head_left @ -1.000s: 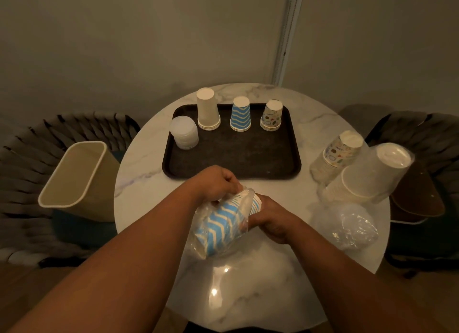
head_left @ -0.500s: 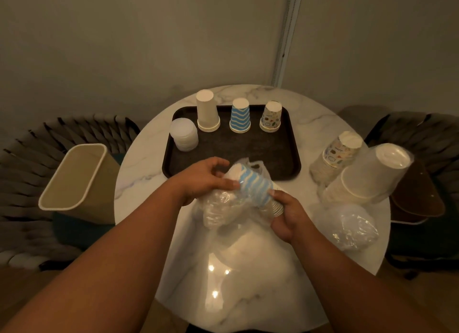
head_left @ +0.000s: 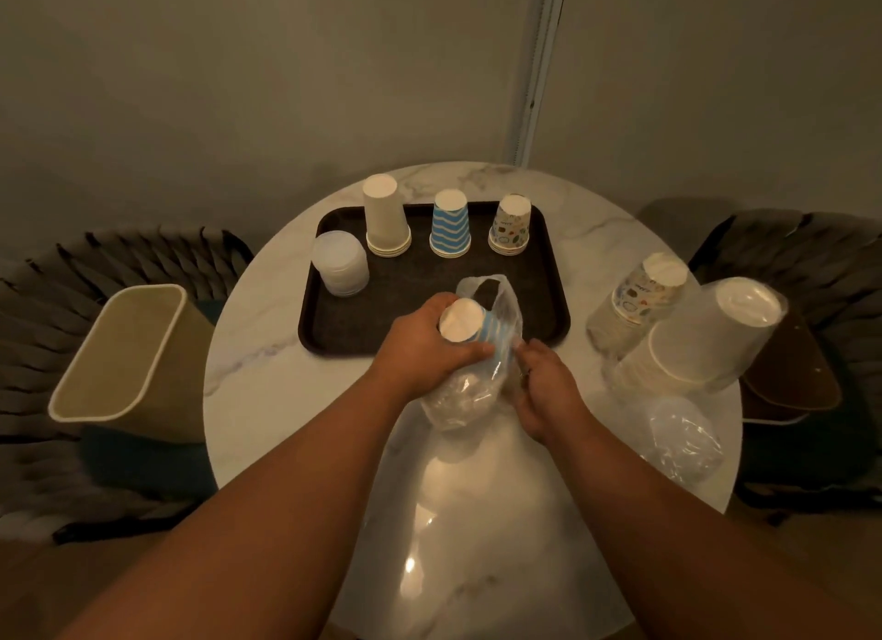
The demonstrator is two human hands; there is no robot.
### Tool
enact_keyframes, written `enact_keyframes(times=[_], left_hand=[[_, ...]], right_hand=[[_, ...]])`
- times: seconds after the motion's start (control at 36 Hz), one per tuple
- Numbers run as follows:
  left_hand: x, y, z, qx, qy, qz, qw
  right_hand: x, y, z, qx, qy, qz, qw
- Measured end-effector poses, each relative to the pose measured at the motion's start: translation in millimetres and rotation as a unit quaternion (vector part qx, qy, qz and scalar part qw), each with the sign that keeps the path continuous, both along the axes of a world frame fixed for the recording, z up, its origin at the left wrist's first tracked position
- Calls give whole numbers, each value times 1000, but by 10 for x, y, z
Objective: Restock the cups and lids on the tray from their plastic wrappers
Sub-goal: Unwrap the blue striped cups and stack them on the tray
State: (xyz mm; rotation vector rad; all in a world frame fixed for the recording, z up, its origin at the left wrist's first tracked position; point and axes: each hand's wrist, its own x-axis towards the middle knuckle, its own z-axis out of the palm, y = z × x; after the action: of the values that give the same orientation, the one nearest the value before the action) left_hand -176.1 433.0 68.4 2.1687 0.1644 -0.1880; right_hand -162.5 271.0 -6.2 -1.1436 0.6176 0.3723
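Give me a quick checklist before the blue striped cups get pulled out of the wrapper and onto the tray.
1. Left hand grips the blue-and-white striped paper cup stack: ok.
2. Right hand holds the clear plastic wrapper: ok.
3. Stack fully free of wrapper: not ok, plastic still around its lower part.
4. Matching striped stack on the dark rectangular tray reachable: ok.
5. Beige waste bin open for the wrapper: ok.
6. Cup count: cannot tell.
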Motion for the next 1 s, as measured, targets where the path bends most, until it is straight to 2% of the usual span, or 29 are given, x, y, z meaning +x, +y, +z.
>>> enact_keyframes(times=[0.14, 0.28, 0.42, 0.5, 0.58, 0.69, 0.81, 1.0], left_hand=[[110, -276, -9, 38, -15, -67, 997], [226, -544, -29, 100, -46, -118, 987], [262, -716, -105, 132, -53, -164, 976], [245, -784, -186, 141, -43, -184, 972], [259, -813, -200, 148, -34, -188, 970], [280, -742, -149, 152, -25, -202, 967], [245, -612, -74, 123, -27, -194, 973], [55, -320, 11, 63, -72, -113, 989]], right_hand=[[42, -48, -184, -18, 18, -80, 996], [-15, -118, -147, -94, 14, -147, 984], [-113, -188, -127, -153, 16, -143, 978], [-179, -169, -33, -121, 28, -175, 977], [-181, -154, 37, -6, 36, -241, 970], [-282, -132, 4, 34, 28, -247, 968], [-379, -130, -25, 22, 52, -221, 974], [-573, -61, 154, -54, 16, -211, 976]])
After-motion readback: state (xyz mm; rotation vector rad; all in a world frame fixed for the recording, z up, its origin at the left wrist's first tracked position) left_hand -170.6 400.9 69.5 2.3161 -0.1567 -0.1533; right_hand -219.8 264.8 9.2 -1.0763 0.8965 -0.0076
